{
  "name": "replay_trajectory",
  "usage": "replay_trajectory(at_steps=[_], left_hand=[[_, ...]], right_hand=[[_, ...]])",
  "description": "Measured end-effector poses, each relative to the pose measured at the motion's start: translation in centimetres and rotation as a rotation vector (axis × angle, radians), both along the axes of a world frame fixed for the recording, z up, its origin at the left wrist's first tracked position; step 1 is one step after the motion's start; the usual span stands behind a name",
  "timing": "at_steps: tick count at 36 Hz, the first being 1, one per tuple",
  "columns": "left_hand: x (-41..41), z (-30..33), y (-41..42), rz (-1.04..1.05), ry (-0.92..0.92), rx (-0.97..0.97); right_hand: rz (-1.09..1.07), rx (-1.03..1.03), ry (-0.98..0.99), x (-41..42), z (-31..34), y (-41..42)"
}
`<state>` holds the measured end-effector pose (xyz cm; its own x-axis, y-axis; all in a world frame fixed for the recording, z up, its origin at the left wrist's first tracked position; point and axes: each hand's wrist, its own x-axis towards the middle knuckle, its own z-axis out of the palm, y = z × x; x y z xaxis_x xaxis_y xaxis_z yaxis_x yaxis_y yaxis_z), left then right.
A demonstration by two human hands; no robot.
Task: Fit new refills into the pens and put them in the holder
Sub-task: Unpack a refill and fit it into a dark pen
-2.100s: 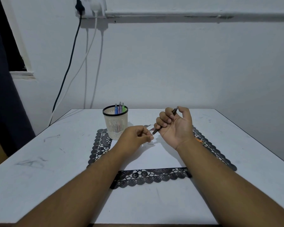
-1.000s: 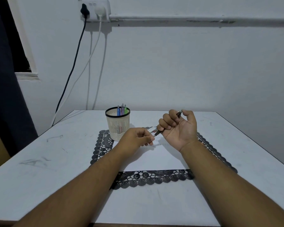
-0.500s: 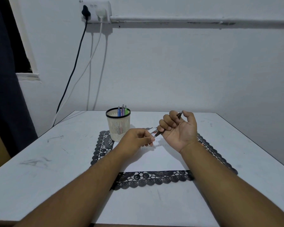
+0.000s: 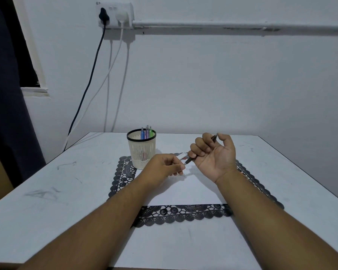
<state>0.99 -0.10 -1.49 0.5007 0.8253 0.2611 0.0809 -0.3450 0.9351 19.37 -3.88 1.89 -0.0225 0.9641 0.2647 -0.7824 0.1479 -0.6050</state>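
My right hand (image 4: 215, 154) is palm-up above the mat, its fingers curled round a dark pen (image 4: 214, 137) that slants from thumb down to the left. The pen's lower tip (image 4: 188, 161) meets my left hand (image 4: 164, 167), which pinches a small white and silver pen part (image 4: 182, 156) at that tip. A thin refill tail sticks out below my left fingers. The cream mesh pen holder (image 4: 142, 152) with a black rim stands at the mat's back left, with three coloured pens (image 4: 146, 132) upright in it.
A black lace mat (image 4: 180, 213) with a white sheet (image 4: 185, 191) on it lies mid-table. The white table (image 4: 47, 191) meets the wall at the back. Black and white cables (image 4: 90, 82) hang from a wall socket at the upper left.
Both hands stay together over the mat, with only small finger movements at the pen's tip. The camera has tilted slightly.
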Motion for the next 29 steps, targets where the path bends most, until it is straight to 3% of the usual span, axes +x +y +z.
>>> replay_trajectory(at_steps=[16, 29], left_hand=[[-0.12, 0.12, 0.15, 0.009, 0.009, 0.018], [-0.36, 0.34, 0.15, -0.046, -0.056, 0.004]], right_hand=[[-0.025, 0.001, 0.028, -0.07, -0.02, -0.14], [0.021, -0.031, 0.191, 0.22, -0.48, 0.16]])
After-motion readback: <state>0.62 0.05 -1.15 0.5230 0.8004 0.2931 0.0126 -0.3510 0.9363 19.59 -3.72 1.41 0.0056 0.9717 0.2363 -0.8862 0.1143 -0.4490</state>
